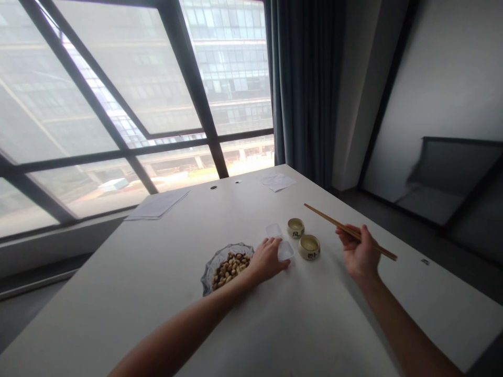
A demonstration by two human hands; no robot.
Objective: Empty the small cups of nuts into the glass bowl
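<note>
**Chopsticks raised, clear tub under your left hand**

Your right hand [359,255] is lifted just above the white bench [157,272], its grip pinched around a pair of long brown wooden chopsticks [346,229]. The sticks run from behind your knuckles up and to the left, and their tips hang in the air beyond the two cups, touching nothing.

Your left hand [268,258] lies on the bench with its fingers curled loosely onto a small clear plastic tub [285,250]; the grip is closed lightly on the tub's near side. A second clear plastic piece [273,230] lies just behind it, and you cannot tell whether the two touch.

Just right of the tub stand two small cream ceramic cups with dark markings, the nearer cup [309,246] and the farther cup [295,227], close together. Left of your left wrist sits a cut-glass bowl of peanuts [228,267], almost touching your forearm.

Farther off, a sheet of white paper [158,204] lies near the window edge and a folded white sheet [278,181] rests at the bench's far corner
</note>
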